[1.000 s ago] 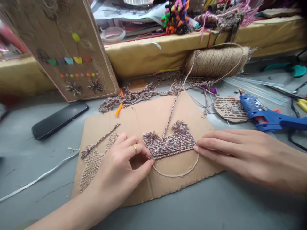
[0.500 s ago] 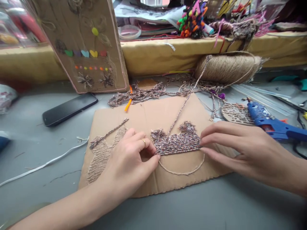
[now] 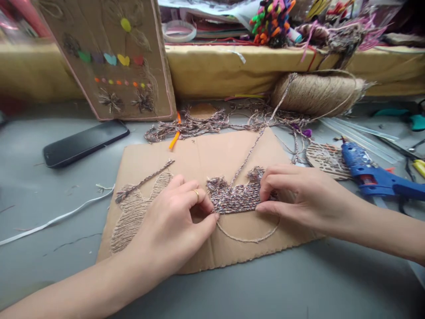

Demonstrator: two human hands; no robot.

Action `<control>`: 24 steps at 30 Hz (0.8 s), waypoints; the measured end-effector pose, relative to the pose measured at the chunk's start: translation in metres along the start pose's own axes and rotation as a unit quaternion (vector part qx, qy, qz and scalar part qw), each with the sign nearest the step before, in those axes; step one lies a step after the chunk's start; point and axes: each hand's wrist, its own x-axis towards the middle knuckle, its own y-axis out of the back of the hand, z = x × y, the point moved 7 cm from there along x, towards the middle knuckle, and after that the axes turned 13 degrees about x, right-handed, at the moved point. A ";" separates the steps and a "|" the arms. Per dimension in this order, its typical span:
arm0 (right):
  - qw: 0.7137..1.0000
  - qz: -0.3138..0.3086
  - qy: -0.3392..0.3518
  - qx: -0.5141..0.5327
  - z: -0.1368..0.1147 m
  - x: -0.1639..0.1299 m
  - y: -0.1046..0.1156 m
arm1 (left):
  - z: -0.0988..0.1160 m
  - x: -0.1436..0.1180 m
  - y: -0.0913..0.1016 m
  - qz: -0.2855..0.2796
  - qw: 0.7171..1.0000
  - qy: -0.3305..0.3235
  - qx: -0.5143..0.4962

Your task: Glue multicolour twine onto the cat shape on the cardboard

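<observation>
On a sheet of brown cardboard [image 3: 229,150], rows of multicoloured twisted cord [image 3: 237,199] fill the upper part of a round outline of thin twine [image 3: 255,240]. My left hand [image 3: 179,212] pinches the cord at the lower left end of the rows. Over their right end, my right hand [image 3: 292,190] has its thumb and curled fingers closed on the cord. A loose length of the cord slants up from the rows towards the back. To the left, a shape filled with jute twine [image 3: 129,221] is partly covered by my left hand and forearm.
A phone [image 3: 86,141] lies at the left, before an upright decorated board [image 3: 133,88]. Tangled yarn [image 3: 199,124] and a jute spool [image 3: 315,95] lie behind the cardboard. At the right are a blue glue gun [image 3: 375,173] and clear glue sticks [image 3: 361,137].
My right hand has slid leftwards onto the right part of the cord rows, its fingers more curled. My left hand keeps its pinch at the left end. The view has shifted slightly.
</observation>
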 end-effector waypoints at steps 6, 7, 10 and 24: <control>0.989 0.032 0.081 -0.120 -0.016 -0.004 -0.003 | 0.001 0.000 0.002 0.004 1.000 -0.008 -0.002; 0.982 0.045 0.123 -0.133 -0.024 -0.006 -0.004 | 0.000 0.000 0.003 0.003 1.000 -0.009 -0.005; 0.952 0.047 0.261 -0.154 -0.049 -0.017 -0.011 | 0.000 -0.001 0.003 -0.001 1.000 -0.007 -0.017; 0.908 -0.031 0.346 -0.236 -0.063 -0.013 -0.032 | -0.006 -0.002 0.010 0.022 0.999 0.002 -0.047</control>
